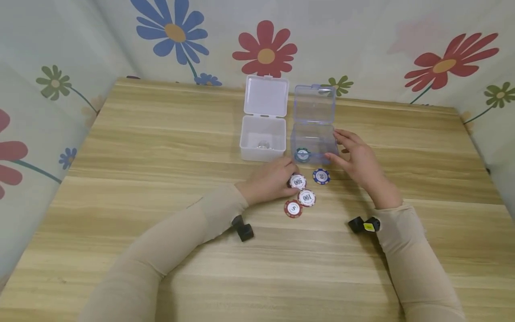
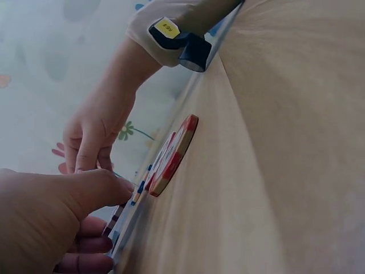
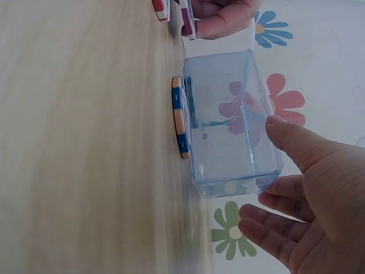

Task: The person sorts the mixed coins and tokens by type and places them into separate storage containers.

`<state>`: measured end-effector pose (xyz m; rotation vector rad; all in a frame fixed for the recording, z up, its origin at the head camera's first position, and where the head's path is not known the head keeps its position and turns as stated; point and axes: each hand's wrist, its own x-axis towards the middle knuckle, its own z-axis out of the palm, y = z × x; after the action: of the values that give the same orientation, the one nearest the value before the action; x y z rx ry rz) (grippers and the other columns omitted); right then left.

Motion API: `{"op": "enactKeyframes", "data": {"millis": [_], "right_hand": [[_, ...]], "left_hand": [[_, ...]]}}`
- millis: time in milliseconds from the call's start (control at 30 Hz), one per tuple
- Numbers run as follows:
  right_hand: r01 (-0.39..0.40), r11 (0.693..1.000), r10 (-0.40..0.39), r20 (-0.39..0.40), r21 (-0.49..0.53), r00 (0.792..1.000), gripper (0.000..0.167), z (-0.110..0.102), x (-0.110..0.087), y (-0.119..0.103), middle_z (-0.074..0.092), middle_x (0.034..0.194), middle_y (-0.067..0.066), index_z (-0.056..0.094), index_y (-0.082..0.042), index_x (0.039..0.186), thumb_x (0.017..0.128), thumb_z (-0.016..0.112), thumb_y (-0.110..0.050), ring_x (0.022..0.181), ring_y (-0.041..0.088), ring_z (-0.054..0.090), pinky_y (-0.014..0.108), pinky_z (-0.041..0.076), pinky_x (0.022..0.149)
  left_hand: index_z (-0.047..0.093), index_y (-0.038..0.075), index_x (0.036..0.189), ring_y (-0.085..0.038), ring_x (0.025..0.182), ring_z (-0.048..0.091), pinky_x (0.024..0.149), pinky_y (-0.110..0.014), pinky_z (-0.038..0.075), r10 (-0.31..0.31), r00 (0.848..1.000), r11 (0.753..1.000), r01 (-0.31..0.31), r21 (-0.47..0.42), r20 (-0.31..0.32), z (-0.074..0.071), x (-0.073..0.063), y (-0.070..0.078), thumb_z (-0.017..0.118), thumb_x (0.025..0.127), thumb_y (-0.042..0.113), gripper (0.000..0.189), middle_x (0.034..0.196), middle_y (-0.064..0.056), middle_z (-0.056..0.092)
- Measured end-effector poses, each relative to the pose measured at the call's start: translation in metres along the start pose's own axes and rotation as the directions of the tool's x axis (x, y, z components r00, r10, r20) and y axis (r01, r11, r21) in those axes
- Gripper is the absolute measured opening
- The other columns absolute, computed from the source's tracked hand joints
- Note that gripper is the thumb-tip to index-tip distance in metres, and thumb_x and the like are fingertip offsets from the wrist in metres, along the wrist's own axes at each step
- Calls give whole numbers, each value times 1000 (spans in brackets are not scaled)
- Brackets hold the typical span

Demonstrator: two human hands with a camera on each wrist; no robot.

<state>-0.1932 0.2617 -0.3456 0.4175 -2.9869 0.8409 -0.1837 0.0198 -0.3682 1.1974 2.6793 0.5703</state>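
My left hand (image 1: 275, 179) pinches a poker chip marked 500 (image 1: 297, 181) between thumb and fingers, low over the table. Beside it lie a white-and-red chip marked 100 (image 1: 307, 197) and a red chip marked 5 (image 1: 293, 209). A blue chip marked 10 (image 1: 321, 176) lies just in front of a clear, bluish plastic box (image 3: 228, 120). My right hand (image 1: 358, 158) holds that box by its right side, thumb at the front rim and fingers along the side wall. Inside the clear box is a green chip (image 1: 302, 155).
A white plastic box (image 1: 263, 154) stands left of the clear one, its lid (image 1: 266, 96) raised, with small shiny round pieces (image 1: 263, 145) inside. The clear box's lid (image 1: 314, 105) is raised too. A flowered curtain (image 1: 342, 40) hangs behind the wooden table (image 1: 141, 134).
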Motion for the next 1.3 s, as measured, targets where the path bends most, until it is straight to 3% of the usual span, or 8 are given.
{"op": "enactKeyframes", "data": {"millis": [100, 333, 900, 1133, 1300], "right_hand": [[-13, 1000, 13, 7, -23, 1000, 64, 0, 0, 0, 40, 149, 19, 43, 2, 142, 91, 66, -30, 111, 44, 59, 54, 49, 96], [1, 1000, -1, -6, -30, 1000, 65, 1, 2, 1, 42, 148, 20, 43, 2, 141, 90, 67, -29, 137, 39, 39, 54, 32, 113], [-7, 1000, 7, -3, -30, 1000, 64, -1, 1, 2, 41, 149, 20, 44, 2, 141, 91, 66, -30, 137, 40, 39, 54, 32, 113], [0, 999, 0, -4, -37, 1000, 63, -1, 1, 1, 42, 148, 20, 44, 4, 140, 91, 66, -29, 134, 40, 43, 55, 34, 111], [-5, 999, 5, 4, -38, 1000, 64, 0, 1, 1, 41, 149, 20, 43, 3, 141, 91, 66, -30, 133, 40, 43, 54, 34, 112]], "left_hand": [[64, 6, 109, -17, 95, 58, 84, -29, 51, 1, 1000, 1000, -1, 1, 1, -2, -1, 1, 70, 86, 36, 39, 107, -5, 60], [62, 6, 113, -14, 91, 58, 80, -27, 51, 6, 1000, 1000, -6, -5, 2, -9, -1, 3, 68, 87, 38, 42, 105, -3, 62], [62, 6, 116, -12, 83, 54, 72, -25, 50, 38, 998, 999, -39, -18, -53, -23, 0, 9, 69, 87, 39, 44, 102, -1, 62], [61, 6, 117, -15, 94, 58, 84, -29, 52, 18, 998, 1000, -19, -15, -60, -33, 0, 11, 69, 86, 38, 45, 108, -4, 63], [62, 6, 116, -20, 103, 60, 91, -32, 52, 10, 992, 999, -5, 40, -122, -43, 1, 10, 69, 86, 37, 44, 110, -6, 64]]}}
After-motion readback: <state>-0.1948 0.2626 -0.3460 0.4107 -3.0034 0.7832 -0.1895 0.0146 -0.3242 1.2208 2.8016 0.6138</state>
